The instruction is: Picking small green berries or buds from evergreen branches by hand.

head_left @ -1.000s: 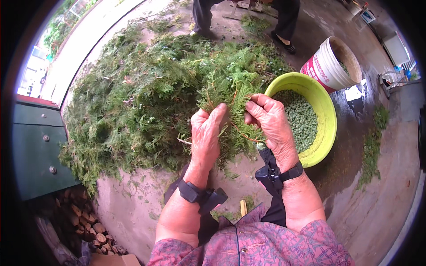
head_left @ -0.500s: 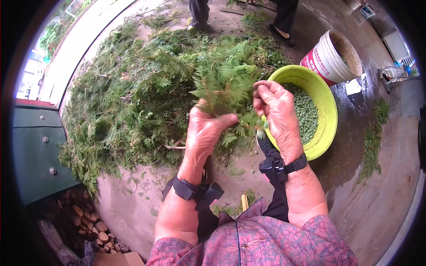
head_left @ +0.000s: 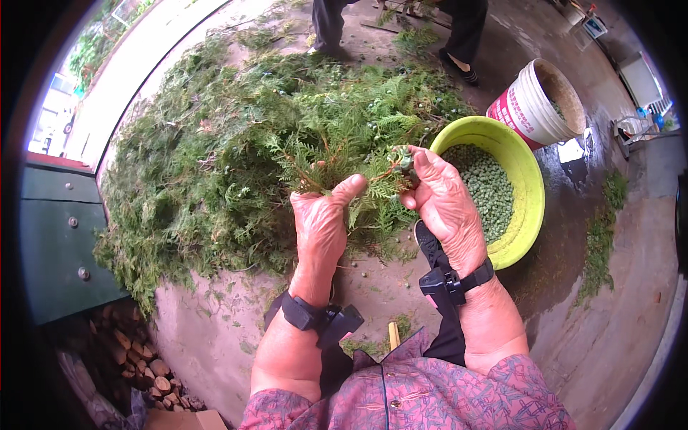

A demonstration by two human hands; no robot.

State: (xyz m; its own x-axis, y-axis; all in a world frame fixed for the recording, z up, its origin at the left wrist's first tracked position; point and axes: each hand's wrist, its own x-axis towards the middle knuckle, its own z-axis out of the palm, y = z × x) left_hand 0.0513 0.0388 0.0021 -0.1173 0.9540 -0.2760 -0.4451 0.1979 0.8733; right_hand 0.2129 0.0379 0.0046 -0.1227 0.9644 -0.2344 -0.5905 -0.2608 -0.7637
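My left hand (head_left: 320, 223) is closed round the stem of a leafy conifer sprig (head_left: 304, 170), its thumb pressed on top. The sprig's flat green fronds spread past my fingers toward the pile. At its right end my right hand (head_left: 450, 208) pinches a small cluster of green cones (head_left: 401, 156), partly hidden behind the fingertips. Just right of that hand stands a yellow-green bucket (head_left: 529, 215), which holds many loose green cones (head_left: 487, 183). Beyond both hands lies a wide heap of cut conifer branches (head_left: 208, 161).
A white and red bucket (head_left: 527, 100) leans behind the yellow-green one. Another person's dark-trousered legs (head_left: 462, 32) are at the heap's far side. Chopped firewood (head_left: 159, 369) lies at lower left beside a green metal panel (head_left: 64, 229). Scattered greenery (head_left: 598, 244) lies on the right floor.
The sprig has turned from a blur to still, lower and further left. My right hand has gone from beside the bucket rim to the cone cluster, fingers now pinching it.
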